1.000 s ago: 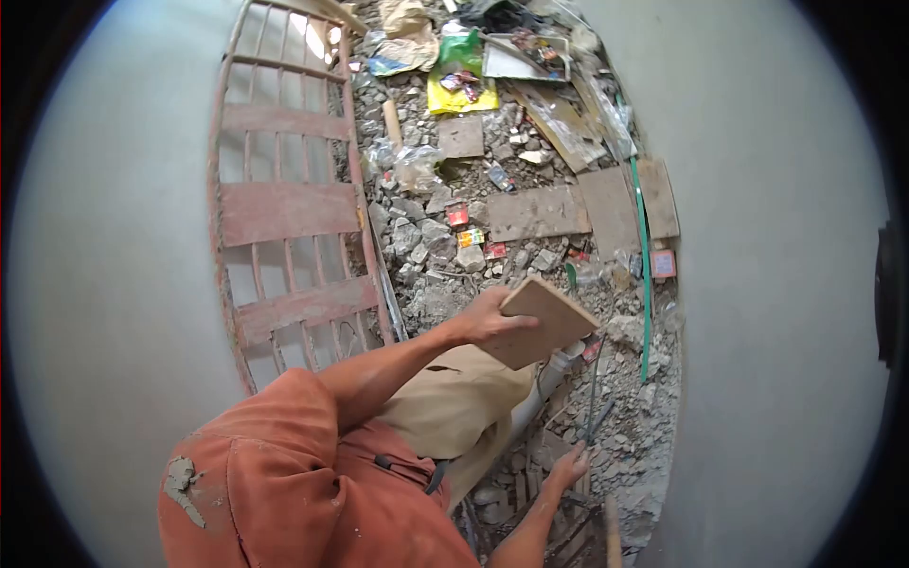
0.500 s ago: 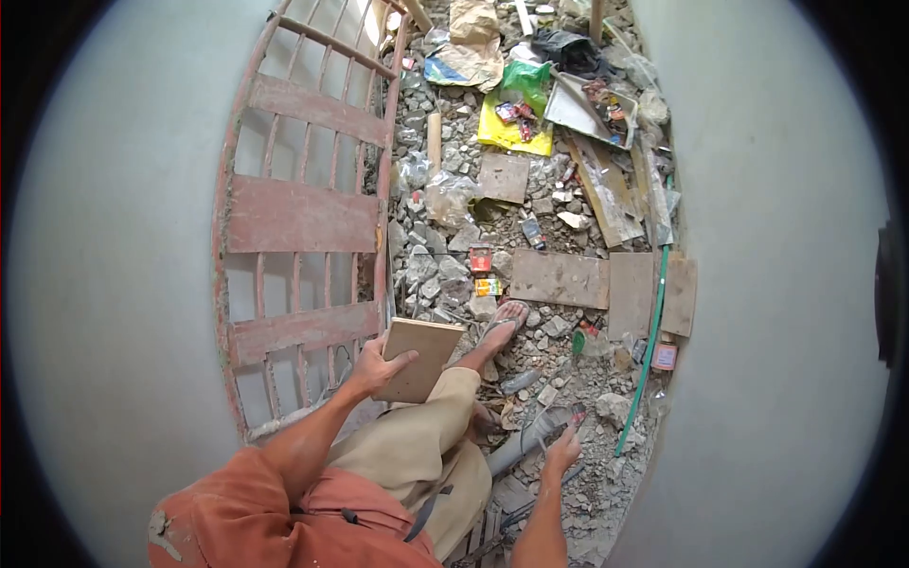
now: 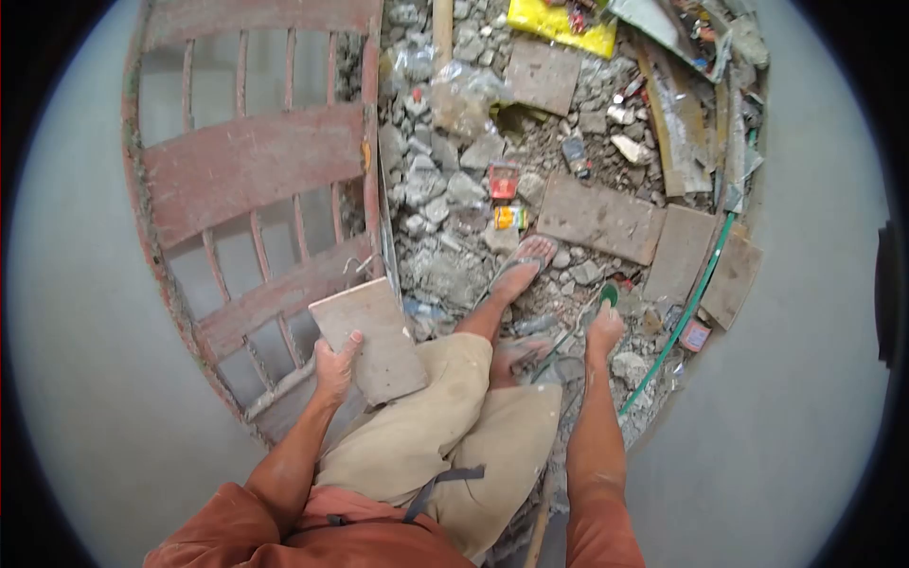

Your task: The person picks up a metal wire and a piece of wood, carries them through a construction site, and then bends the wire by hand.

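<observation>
Currently, the left hand clamps a tile by the near end of the gate.
Its thumb presses the tile's upper face; well right of the gate, the right hand is at a green piece, and whether it grips anything I cannot tell. Rubble spreads along the gate's right side.

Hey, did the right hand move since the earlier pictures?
Yes, the right hand has moved forward, closer to the yellow bag.
</observation>
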A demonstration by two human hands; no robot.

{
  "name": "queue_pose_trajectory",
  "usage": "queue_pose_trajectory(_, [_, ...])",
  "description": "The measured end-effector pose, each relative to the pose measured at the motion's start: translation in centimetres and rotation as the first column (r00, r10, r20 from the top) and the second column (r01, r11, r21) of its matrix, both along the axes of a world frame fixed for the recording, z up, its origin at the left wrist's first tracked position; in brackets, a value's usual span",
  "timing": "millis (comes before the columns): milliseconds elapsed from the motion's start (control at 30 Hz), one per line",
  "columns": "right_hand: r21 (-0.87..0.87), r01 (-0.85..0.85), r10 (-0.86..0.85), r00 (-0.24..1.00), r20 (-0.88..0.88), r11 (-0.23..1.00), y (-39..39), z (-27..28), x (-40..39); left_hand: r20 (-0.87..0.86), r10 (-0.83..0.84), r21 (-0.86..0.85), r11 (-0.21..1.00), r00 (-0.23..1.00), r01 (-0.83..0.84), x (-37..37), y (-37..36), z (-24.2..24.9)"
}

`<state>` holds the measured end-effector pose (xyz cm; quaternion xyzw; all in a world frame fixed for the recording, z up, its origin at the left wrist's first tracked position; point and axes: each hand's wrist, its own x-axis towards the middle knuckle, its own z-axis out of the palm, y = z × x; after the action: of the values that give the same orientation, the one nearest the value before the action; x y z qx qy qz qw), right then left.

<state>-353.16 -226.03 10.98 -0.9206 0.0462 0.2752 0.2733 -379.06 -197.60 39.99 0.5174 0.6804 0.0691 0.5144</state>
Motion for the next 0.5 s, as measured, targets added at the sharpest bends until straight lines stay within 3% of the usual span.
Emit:
queue_pose_trajectory(100, [0.001,-0.09,0.089,0.995,0.052,0.996,0.2,0.4,0.0,-0.035,0.065,-0.05,0.996,0.997,-0.067,-1.2,-2.0,-0.5])
queue_pose_trajectory(167, [0.035,-0.078,0.075,0.995,0.065,0.996,0.5,0.7,0.7,0.029,0.244,-0.007,0.97,0.969,-0.244,0.0,-3.2,-0.4])
queue_pose_trajectory(267, [0.02,-0.116,0.116,0.993,0.018,0.993,0.1,1.0,2.5,0.048,0.333,-0.008,0.943,0.942,-0.333,-0.8,-5.0,-0.7])
queue_pose_trajectory(433, [0.043,-0.129,0.129,0.992,-0.006,0.991,-2.0,0.3,2.0,0.033,0.389,-0.037,0.921,0.921,-0.388,-2.4,-7.5,-1.4])
queue_pose_trajectory(500, [0.039,-0.257,0.249,0.958,0.145,0.966,-2.4,0.1,0.8,0.027,0.379,-0.019,0.925,0.925,-0.379,-2.5,-7.6,-2.0])
